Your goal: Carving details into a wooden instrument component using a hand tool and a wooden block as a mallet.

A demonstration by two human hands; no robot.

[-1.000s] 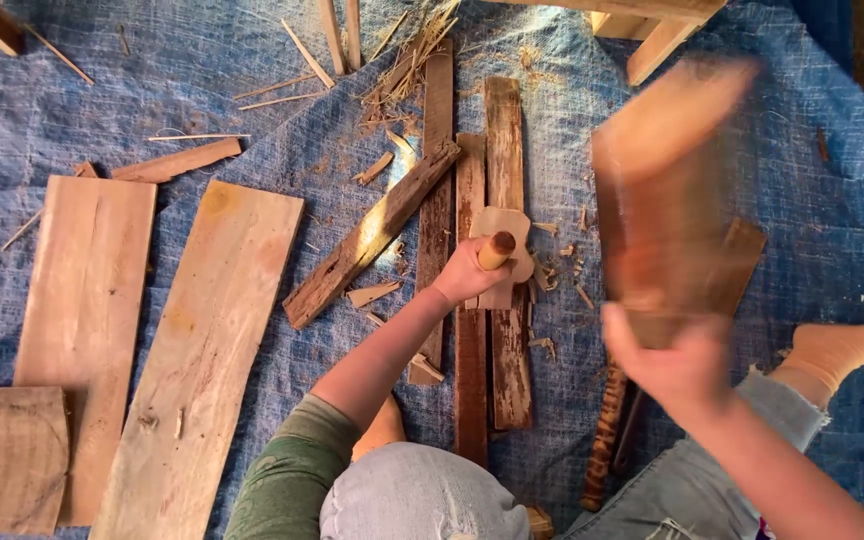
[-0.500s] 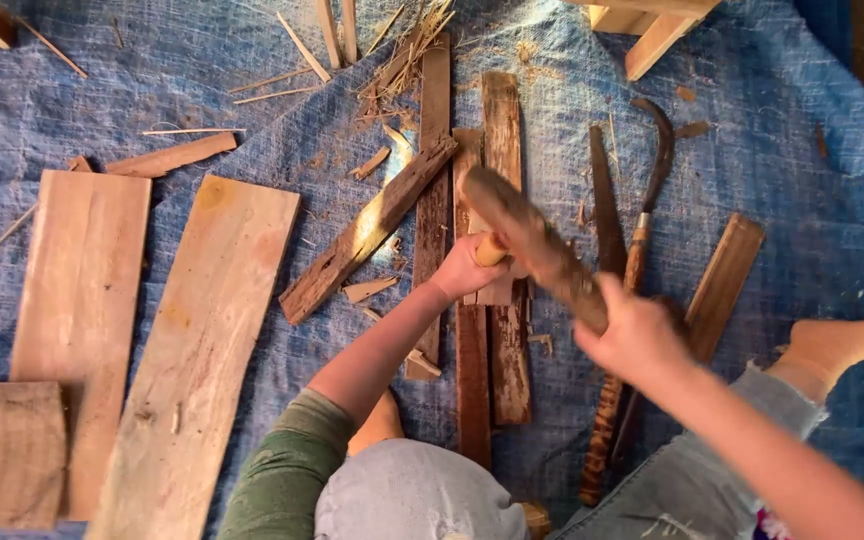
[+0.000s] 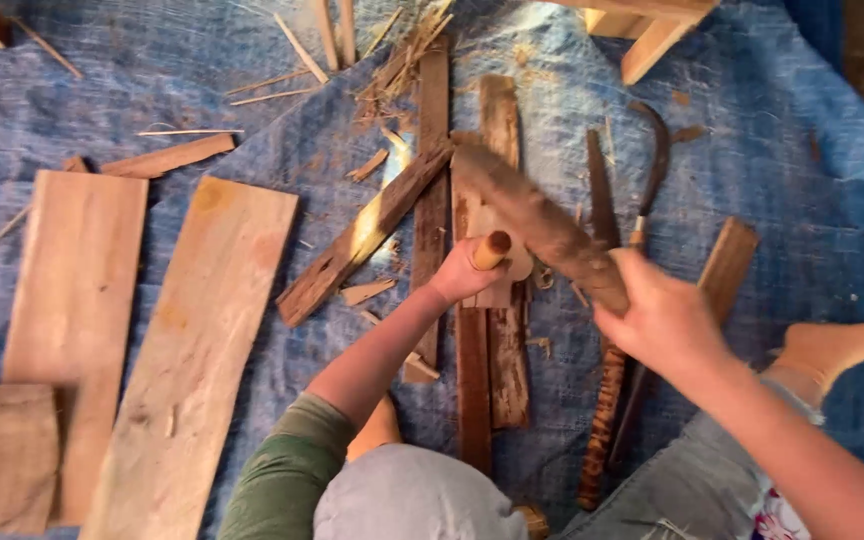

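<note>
My left hand, on a green-sleeved arm, is shut around a short round wooden tool handle. The handle stands on a small pale wood piece lying on dark upright planks. My right hand grips a rough brown wooden club. The club is blurred and slants up-left, its far end just above and beyond the handle. Whether it touches the handle I cannot tell.
A blue tarp covers the ground. Two long pale boards lie at left. A sickle with a patterned handle lies right of the planks. Splinters and a wooden frame are at the top. A bent knee is at right.
The club was raised close to the camera a second ago. It has swung down and left toward the tool handle. My left hand has stayed in place on the handle.
</note>
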